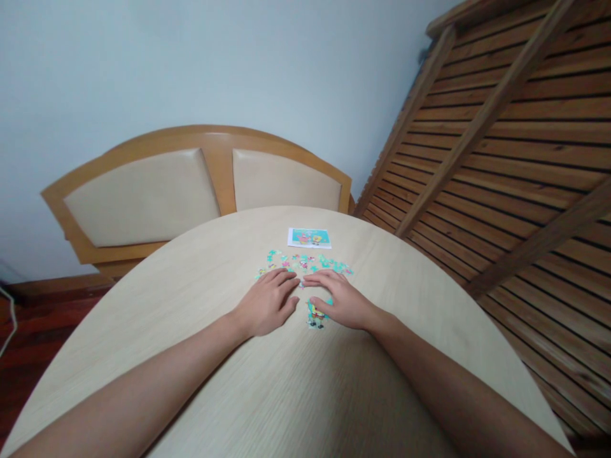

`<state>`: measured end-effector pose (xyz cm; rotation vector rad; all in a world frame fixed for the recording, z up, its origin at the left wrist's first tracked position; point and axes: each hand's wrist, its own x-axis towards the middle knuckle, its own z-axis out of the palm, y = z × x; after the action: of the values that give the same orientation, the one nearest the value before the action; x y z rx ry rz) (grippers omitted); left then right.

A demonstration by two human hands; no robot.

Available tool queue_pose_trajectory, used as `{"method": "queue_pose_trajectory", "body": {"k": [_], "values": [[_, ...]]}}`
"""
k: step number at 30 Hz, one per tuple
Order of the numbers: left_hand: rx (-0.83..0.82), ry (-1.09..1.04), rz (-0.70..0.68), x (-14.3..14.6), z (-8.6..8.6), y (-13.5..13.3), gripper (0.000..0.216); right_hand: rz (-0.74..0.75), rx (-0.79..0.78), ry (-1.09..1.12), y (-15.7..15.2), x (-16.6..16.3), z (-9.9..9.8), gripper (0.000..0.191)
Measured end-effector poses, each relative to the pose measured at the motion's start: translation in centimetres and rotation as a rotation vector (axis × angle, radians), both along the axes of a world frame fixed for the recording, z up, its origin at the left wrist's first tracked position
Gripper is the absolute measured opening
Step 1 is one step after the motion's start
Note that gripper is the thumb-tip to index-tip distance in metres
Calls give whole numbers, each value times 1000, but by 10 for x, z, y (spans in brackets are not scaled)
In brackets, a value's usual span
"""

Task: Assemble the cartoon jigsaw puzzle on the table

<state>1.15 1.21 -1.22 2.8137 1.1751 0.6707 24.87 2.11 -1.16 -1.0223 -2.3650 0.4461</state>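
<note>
Loose jigsaw pieces [334,263], mostly turquoise with some pink and yellow, lie scattered in a band just beyond both hands. My left hand [270,304] rests palm down at the near left edge of that band, fingers stretched out and thumb apart. Opposite it, my right hand [346,302] is open and curved, its thumb over a partly joined puzzle section [316,318] that shows a yellow cartoon figure. A small jigsaw piece [301,285] lies between the fingertips of the two hands; whether a finger touches it is hard to make out.
A printed picture card [310,238] with cartoon figures lies beyond the pieces on the round wooden table [214,394]. Behind the table stands a bench with padded back panels [147,197] against the wall. Slatted wood [515,159] leans along the right side.
</note>
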Motion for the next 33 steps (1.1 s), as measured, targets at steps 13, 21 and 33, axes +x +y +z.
{"method": "queue_pose_trajectory", "body": {"k": [13, 21, 33], "values": [[-20, -15, -29, 3, 11, -6, 24, 100, -51, 0, -13, -1, 7, 50], [-64, -49, -101, -1, 12, -1, 15, 126, -64, 13, -6, 11, 7, 46], [-219, -181, -92, 0, 7, -5, 21, 75, -16, 18, -1, 13, 2, 47]]}}
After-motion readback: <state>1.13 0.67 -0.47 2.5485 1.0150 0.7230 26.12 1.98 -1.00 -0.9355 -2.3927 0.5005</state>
